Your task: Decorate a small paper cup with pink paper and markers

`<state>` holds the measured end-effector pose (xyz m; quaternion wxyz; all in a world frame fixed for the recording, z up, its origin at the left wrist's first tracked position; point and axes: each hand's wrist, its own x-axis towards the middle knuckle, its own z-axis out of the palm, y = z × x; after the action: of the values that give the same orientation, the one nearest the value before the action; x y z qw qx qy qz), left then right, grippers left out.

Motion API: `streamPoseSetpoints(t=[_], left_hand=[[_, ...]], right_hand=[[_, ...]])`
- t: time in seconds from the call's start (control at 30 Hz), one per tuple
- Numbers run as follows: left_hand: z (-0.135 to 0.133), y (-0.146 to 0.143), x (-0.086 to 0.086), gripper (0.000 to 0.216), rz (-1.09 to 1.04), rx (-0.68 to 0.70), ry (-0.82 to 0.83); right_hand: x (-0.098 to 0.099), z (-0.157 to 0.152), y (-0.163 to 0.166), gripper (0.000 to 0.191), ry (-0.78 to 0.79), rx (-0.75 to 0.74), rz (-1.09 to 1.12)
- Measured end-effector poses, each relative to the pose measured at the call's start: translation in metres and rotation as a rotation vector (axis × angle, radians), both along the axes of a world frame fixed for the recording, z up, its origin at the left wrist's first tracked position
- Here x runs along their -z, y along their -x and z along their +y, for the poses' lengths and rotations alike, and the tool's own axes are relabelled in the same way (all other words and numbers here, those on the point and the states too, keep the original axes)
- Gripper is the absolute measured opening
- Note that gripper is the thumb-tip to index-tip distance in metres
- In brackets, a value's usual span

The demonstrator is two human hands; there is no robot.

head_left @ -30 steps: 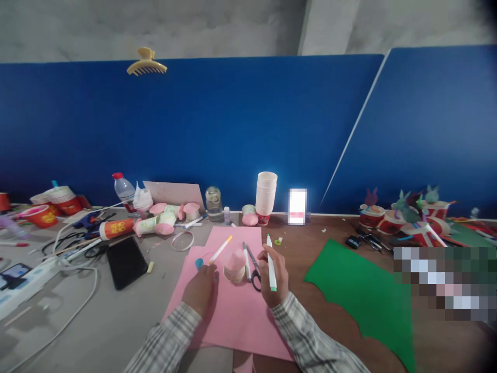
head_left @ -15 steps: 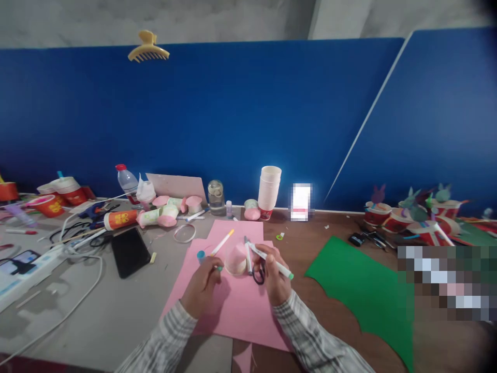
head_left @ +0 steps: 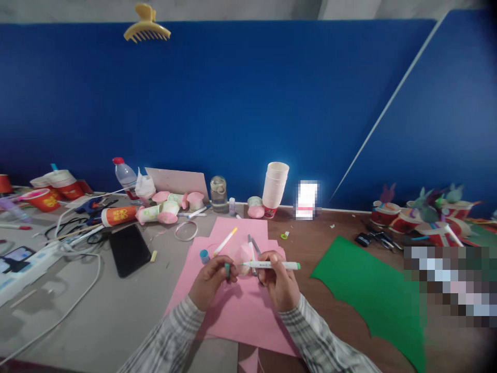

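Observation:
My right hand (head_left: 282, 282) is closed around a white marker (head_left: 272, 264) with a green end, held level, its tip pointing left. Between the fingertips of my left hand (head_left: 213, 282) is a small green marker cap (head_left: 227, 269), close to that tip. Both hands are above a pink paper sheet (head_left: 233, 321). Behind them, partly hidden, sits a small pink cup-shaped piece (head_left: 245, 254). Next to it lie scissors, partly covered by my right hand, and another white marker (head_left: 251, 247). A yellow-tipped marker (head_left: 225, 241) and a blue cap (head_left: 204, 255) rest on the pink paper.
Green paper (head_left: 368, 290) lies to the right, near decorated cups (head_left: 388, 215). Stacked paper cups (head_left: 275, 186), a glass jar (head_left: 219, 194) and a bottle (head_left: 125, 175) stand at the back. A black phone (head_left: 129, 250) and a power strip (head_left: 27, 280) lie left.
The marker has swung from a slant to level, and my right hand has brought its tip toward my left hand. My left hand has moved right with the green cap. The view has shifted slightly.

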<state>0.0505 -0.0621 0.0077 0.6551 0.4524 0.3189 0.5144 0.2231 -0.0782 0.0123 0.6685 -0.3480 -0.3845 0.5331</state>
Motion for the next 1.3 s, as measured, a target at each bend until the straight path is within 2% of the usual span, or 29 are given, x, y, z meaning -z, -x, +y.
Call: streamPoseSetpoints(t=[0.13, 0.37, 0.63, 1.3], left_hand=[[0.001, 0.002, -0.004, 0.035, -0.12, -0.087, 0.082], [-0.002, 0.004, -0.007, 0.036, -0.19, -0.077, 0.163], [-0.005, 0.003, -0.011, 0.033, -0.185, 0.025, 0.203], [-0.002, 0.004, -0.006, 0.032, -0.188, 0.003, 0.213]], right_hand=[[0.0, -0.01, 0.003, 0.036, -0.035, -0.023, -0.058], [0.002, -0.023, 0.003, 0.026, -0.176, -0.014, -0.349], [0.001, -0.023, 0.003, 0.021, -0.192, 0.006, -0.371], [-0.002, -0.024, 0.0, 0.018, -0.249, 0.008, -0.406]])
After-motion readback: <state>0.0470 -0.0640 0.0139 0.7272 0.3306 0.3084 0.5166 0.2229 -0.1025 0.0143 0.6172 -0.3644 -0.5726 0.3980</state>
